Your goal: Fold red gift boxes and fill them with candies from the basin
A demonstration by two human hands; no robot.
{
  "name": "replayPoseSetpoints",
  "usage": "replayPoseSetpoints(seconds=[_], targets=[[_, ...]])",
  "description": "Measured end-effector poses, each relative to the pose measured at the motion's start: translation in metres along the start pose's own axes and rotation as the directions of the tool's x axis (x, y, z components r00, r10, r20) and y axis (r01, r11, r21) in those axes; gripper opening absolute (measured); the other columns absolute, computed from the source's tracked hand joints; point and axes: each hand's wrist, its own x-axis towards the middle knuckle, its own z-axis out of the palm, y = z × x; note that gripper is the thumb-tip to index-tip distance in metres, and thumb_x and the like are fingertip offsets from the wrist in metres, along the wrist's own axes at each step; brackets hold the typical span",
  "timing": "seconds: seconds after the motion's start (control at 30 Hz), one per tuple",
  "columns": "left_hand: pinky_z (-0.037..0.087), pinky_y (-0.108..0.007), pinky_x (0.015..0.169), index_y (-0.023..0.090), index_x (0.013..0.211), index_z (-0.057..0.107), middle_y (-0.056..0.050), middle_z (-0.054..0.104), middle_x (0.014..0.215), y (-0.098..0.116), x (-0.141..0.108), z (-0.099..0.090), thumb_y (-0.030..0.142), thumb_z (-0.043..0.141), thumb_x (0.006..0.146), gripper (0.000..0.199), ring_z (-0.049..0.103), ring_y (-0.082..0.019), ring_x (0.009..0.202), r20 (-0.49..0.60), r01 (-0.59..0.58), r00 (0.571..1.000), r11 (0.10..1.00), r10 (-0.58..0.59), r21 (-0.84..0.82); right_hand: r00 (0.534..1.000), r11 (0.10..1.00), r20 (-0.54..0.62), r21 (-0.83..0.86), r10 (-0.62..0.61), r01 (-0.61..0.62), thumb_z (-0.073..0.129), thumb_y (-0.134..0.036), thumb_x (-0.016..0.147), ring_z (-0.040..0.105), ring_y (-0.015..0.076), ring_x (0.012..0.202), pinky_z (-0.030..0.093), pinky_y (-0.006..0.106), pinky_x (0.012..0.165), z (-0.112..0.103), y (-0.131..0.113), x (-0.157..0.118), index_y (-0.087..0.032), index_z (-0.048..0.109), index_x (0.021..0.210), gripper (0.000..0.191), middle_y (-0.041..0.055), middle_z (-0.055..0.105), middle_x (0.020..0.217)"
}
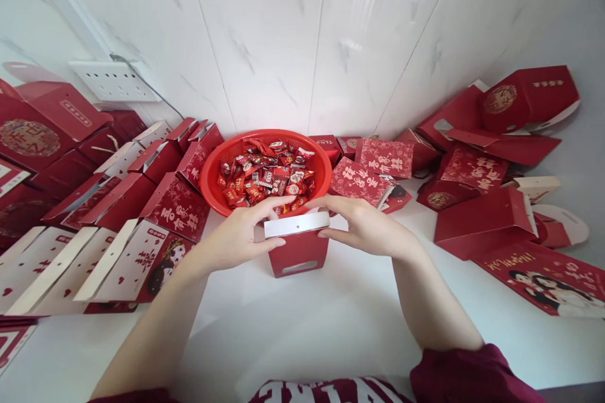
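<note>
Red card, white top strip: red box in work, held upright close to centre. Clock directions below are read from this box, 12 toward the wall. An oval cut-out shows low on its near face. Whether its base bears on the white counter cannot be told for certain.

Left hand: at the box's 9 o'clock side, thumb at the near edge of the strip, fingers over the far edge; narrow hold on the box top.
Right hand: at 3 o'clock, same arrangement mirrored, also holding the top.

Orange-red basket: between 11 and 12 o'clock, just beyond the fingers; contains wrapped sweets, mostly red, piled below the rim.

Upright boxes: rows at 9 to 10 o'clock, red and white, some with flaps standing open.
Lettered boxes: 1 to 2 o'clock, right beside the basket.
Heaped boxes: 2 to 3 o'clock, tilted variously; couple-print box just past 3.
Socket panel: 10 o'clock, on the tiled wall, grey cable trailing from it.
</note>
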Motion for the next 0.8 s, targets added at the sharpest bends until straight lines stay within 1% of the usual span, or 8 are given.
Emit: replayPoseSetpoints(seconds=[0.1, 0.2, 0.3, 0.43, 0.57, 0.63, 0.7, 0.8], targets=[[0.049, -0.023, 0.091, 0.037, 0.145, 0.040, 0.004, 0.071, 0.107, -0.001, 0.000, 0.000, 0.032, 0.067, 0.086, 0.065, 0.066, -0.014, 0.098, 0.001, 0.007, 1.000, 1.000, -0.007, -0.024, 0.997, 0.998, -0.029, 0.012, -0.069, 0.069, 0.060, -0.015, 0.091, 0.065, 0.0173, 0.095, 0.051, 0.031, 0.084, -0.002, -0.003, 0.000, -0.023, 0.063, 0.115, 0.025, 0.0033, 0.070, 0.108], [0.051, -0.021, 0.082, 0.029, 0.135, 0.055, 0.001, 0.073, 0.105, -0.002, 0.000, 0.000, 0.030, 0.061, 0.088, 0.047, 0.068, -0.014, 0.090, 0.049, -0.020, 0.999, 0.999, 0.022, -0.030, 0.993, 0.993, 0.001, 0.025, -0.115, 0.115, 0.059, -0.019, 0.094, 0.063, 0.0162, 0.088, 0.050, 0.029, 0.080, -0.006, -0.008, -0.001, -0.021, 0.068, 0.100, 0.011, 0.0035, 0.070, 0.100], [0.049, -0.020, 0.070, 0.020, 0.112, 0.071, -0.003, 0.075, 0.101, -0.002, 0.001, 0.001, 0.026, 0.058, 0.087, 0.028, 0.067, -0.015, 0.078, 0.127, -0.066, 0.990, 0.998, 0.064, 0.013, 0.991, 0.990, 0.055, 0.071, -0.125, 0.121, 0.061, -0.032, 0.094, 0.062, 0.0154, 0.081, 0.049, 0.028, 0.074, -0.008, -0.011, -0.001, -0.019, 0.070, 0.094, 0.015, 0.0047, 0.069, 0.095], [0.042, -0.020, 0.060, 0.016, 0.093, 0.074, -0.002, 0.073, 0.082, 0.001, 0.002, 0.004, 0.024, 0.056, 0.086, 0.021, 0.062, -0.014, 0.066, 0.179, -0.042, 0.983, 0.997, 0.031, 0.059, 0.991, 0.988, 0.059, 0.109, -0.118, 0.112, 0.059, -0.036, 0.095, 0.061, 0.0140, 0.077, 0.047, 0.027, 0.070, -0.004, -0.010, 0.000, -0.018, 0.070, 0.084, 0.023, 0.0052, 0.067, 0.093], [0.039, -0.020, 0.060, 0.014, 0.083, 0.072, -0.001, 0.069, 0.072, 0.003, 0.004, 0.005, 0.027, 0.055, 0.086, 0.021, 0.060, -0.015, 0.064, 0.217, -0.032, 0.976, 0.997, 0.015, 0.077, 0.999, 0.996, 0.026, 0.079, -0.041, 0.039, 0.065, -0.029, 0.091, 0.060, 0.0148, 0.078, 0.047, 0.026, 0.068, 0.001, -0.006, 0.003, -0.019, 0.065, 0.094, 0.011, 0.0030, 0.066, 0.089], [0.039, -0.021, 0.061, 0.014, 0.082, 0.071, -0.001, 0.068, 0.072, 0.001, 0.005, 0.006, 0.029, 0.054, 0.087, 0.023, 0.060, -0.015, 0.065, 0.229, -0.038, 0.973, 0.997, 0.020, 0.073, 0.999, 0.997, 0.033, 0.078, -0.002, 0.000, 0.065, -0.029, 0.091, 0.062, 0.0156, 0.082, 0.047, 0.026, 0.071, 0.002, -0.005, 0.005, -0.019, 0.065, 0.104, 0.016, 0.0033, 0.068, 0.094], [0.040, -0.022, 0.062, 0.014, 0.081, 0.070, -0.002, 0.067, 0.072, -0.003, 0.007, 0.007, 0.032, 0.054, 0.088, 0.025, 0.060, -0.016, 0.066, 0.245, -0.047, 0.969, 0.996, 0.026, 0.080, 0.996, 0.997, 0.091, 0.075, 0.018, -0.025, 0.060, -0.033, 0.094, 0.064, 0.0161, 0.086, 0.048, 0.027, 0.075, 0.002, -0.004, 0.006, -0.020, 0.067, 0.107, 0.019, 0.0037, 0.071, 0.100], [0.041, -0.023, 0.063, 0.014, 0.084, 0.069, -0.003, 0.068, 0.074, -0.008, 0.008, 0.010, 0.036, 0.054, 0.088, 0.027, 0.061, -0.018, 0.069, 0.262, -0.051, 0.965, 0.992, 0.020, 0.113, 0.977, 0.997, 0.208, 0.052, 0.053, -0.065, 0.048, -0.038, 0.100, 0.065, 0.0163, 0.080, 0.048, 0.029, 0.076, 0.003, -0.003, 0.008, -0.020, 0.073, 0.102, 0.030, 0.0042, 0.074, 0.096]])
